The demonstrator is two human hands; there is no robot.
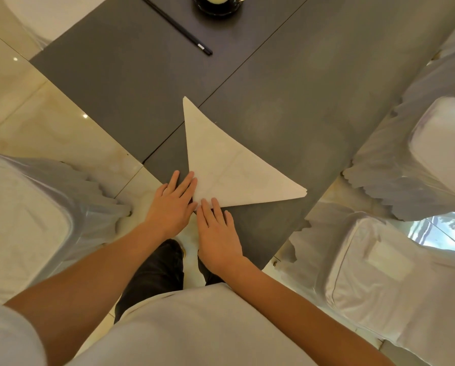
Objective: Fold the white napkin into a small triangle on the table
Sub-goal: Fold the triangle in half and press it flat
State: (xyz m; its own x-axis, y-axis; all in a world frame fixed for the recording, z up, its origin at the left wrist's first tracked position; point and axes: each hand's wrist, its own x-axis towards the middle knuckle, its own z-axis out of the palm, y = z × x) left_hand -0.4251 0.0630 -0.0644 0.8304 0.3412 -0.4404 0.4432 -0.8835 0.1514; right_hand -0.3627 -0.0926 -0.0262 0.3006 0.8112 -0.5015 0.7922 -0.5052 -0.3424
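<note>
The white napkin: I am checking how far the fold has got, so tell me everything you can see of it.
The white cloth napkin lies flat on the dark grey table as a large triangle, with layered edges showing at its right tip. It looks like thin fabric with faint crease lines. Its near corner sits at the table's edge, where the fingertips of the left hand and right hand rest open on it.

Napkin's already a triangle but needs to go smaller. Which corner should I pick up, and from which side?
Probably the far corner of the white napkin: it lies free, pointing away, while both hands, left and right, press flat at the near corner. Reach over from above, pinch that tip, and fold it across to the right corner.
</note>
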